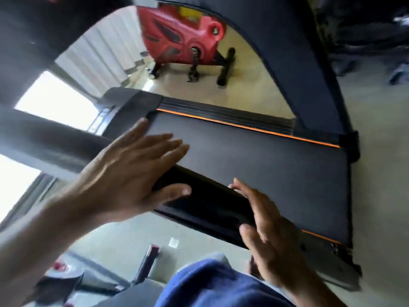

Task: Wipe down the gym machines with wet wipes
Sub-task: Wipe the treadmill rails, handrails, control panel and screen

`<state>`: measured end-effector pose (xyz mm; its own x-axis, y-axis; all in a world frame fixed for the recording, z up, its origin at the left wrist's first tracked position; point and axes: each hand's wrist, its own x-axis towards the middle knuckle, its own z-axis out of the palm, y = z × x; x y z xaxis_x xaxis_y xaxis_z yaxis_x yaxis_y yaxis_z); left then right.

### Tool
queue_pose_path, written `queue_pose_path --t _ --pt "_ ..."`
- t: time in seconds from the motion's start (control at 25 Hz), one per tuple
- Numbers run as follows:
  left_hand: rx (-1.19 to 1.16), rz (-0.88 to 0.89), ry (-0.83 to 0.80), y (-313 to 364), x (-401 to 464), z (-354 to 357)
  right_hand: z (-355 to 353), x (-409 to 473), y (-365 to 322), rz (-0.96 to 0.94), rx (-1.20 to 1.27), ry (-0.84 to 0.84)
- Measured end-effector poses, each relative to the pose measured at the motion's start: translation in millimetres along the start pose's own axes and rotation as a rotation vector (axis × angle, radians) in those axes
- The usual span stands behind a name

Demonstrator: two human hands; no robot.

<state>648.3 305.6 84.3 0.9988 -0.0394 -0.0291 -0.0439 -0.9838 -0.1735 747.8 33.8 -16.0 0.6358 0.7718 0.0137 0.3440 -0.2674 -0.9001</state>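
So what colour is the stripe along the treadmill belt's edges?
Orange stripe beside the dark treadmill belt, seen in the head view.

dark treadmill [254, 156], orange-edged belt, tilted

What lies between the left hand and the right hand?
In the head view, only the treadmill's black side rail lies between the left hand and right hand.

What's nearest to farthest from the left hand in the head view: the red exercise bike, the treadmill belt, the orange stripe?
From the left hand:
1. Treadmill belt, under its fingertips.
2. Orange stripe, along the belt's far edge.
3. Red exercise bike, on the floor beyond.
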Motion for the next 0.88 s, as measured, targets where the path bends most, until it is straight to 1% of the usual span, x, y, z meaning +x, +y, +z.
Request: queue_pose_path --t 0.04,0.08,0.12,0.2,0.28,0.32,0.36,0.44,0.48,0.56,0.6,0.68,0.72,0.76,0.88 --pt "-0.008 -0.113 0.075 -8 -11 1 2 9 -13 -0.075 -0.077 -0.033" --pt "-0.016 -0.275 0.152 -18 -26 0 7 23 -31 -0.166 -0.168 -0.081" --pt "-0.061 -0.390 0.242 -30 -41 0 12 41 -47 -0.235 -0.242 -0.155" --pt "-0.008 -0.508 0.358 -53 -60 6 27 77 -80 -0.326 -0.368 -0.322" --pt "0.025 -0.580 0.410 -68 -68 13 40 111 -107 -0.360 -0.386 -0.474" --pt "-0.003 -0.643 0.416 -74 -69 18 44 125 -120 -0.354 -0.374 -0.529" --pt "-0.012 -0.680 0.428 -76 -70 24 49 133 -125 -0.362 -0.383 -0.534" --pt "0.026 -0.677 0.457 -80 -68 38 54 128 -116 -0.398 -0.415 -0.451" --pt "0.031 -0.674 0.486 -83 -68 42 53 115 -105 -0.450 -0.435 -0.358" --pt "-0.036 -0.701 0.580 -83 -67 40 47 82 -73 -0.623 -0.532 -0.152" --pt "-0.061 -0.696 0.629 -79 -65 42 38 65 -55 -0.696 -0.561 -0.080" --pt "-0.032 -0.703 0.684 -77 -66 45 23 40 -23 -0.814 -0.545 -0.027" --pt "-0.032 -0.695 0.699 -78 -67 46 14 29 -6 -0.841 -0.547 -0.016" --pt "-0.043 -0.701 0.691 -79 -68 45 7 18 10 -0.843 -0.543 -0.014" --pt "-0.159 -0.808 0.628 -70 -64 45 -11 -11 59 -0.776 -0.489 0.026"
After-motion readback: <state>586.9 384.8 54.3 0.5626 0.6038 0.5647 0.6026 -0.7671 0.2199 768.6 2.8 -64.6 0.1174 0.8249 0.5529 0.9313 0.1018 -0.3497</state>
